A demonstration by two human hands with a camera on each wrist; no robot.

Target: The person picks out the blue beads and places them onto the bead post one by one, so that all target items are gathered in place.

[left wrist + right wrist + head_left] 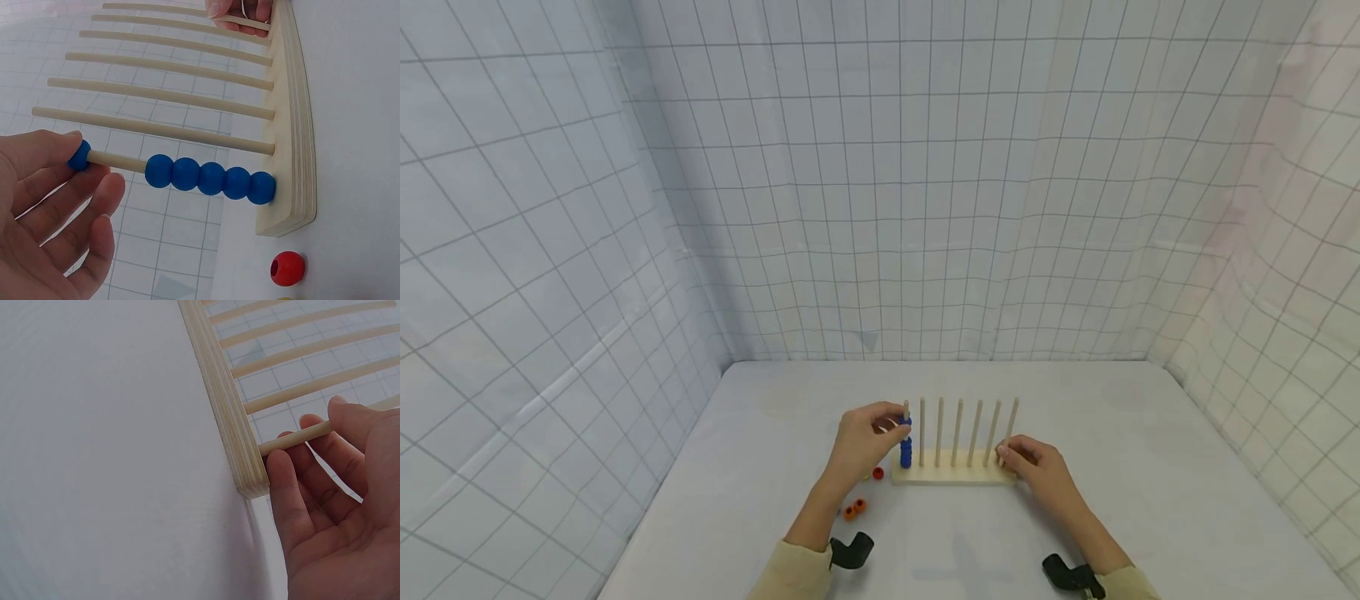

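A wooden bead rack (955, 477) stands upright on the white table, with a row of thin rods rising from its base. Several blue beads (211, 178) are stacked at the bottom of its leftmost rod. Around the top of that same rod, my left hand (861, 440) pinches one more blue bead (80, 156) between thumb and finger, with a stretch of bare wood below it. At the opposite end, my right hand (1043, 477) holds the rightmost rod (300, 436) low down, fingertips right by the base.
A red bead (877, 473) lies just left of the base, with a bit of yellow (285, 299) beside it. Two orange beads (854, 509) lie nearer, by my left wrist. Grid-patterned white sheets (910, 208) enclose the table at the back and sides.
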